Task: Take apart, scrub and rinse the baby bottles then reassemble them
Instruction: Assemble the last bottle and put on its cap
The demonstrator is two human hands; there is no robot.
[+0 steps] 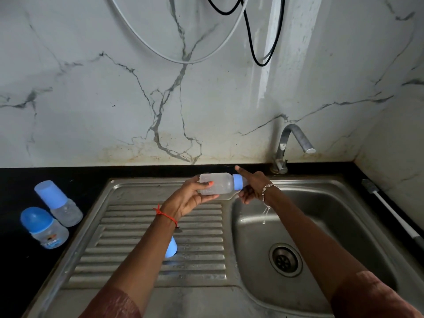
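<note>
Over the sink rim (230, 226) the bottle (216, 185) lies sideways — left fingers (204, 199) grasp its body, right fingers (245, 198) its blue collar (238, 182).

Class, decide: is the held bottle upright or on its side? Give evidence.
On its side: the bottle lies level, its base gripped by the left hand, its blue collar at the right hand.

Both arms are bare from wrist to past the elbow. At the lower left edge of the frame the left sleeve (114, 304) shows rust-brown with a faint woven texture; the right sleeve (371, 297) at the lower right matches it. A red thread bracelet (166, 215) is tied round the left wrist. A thin silver chain bracelet (267, 191) circles the right wrist, a loose end dangling. The thumbnail of the left grip (185, 199) is painted orange.
</note>
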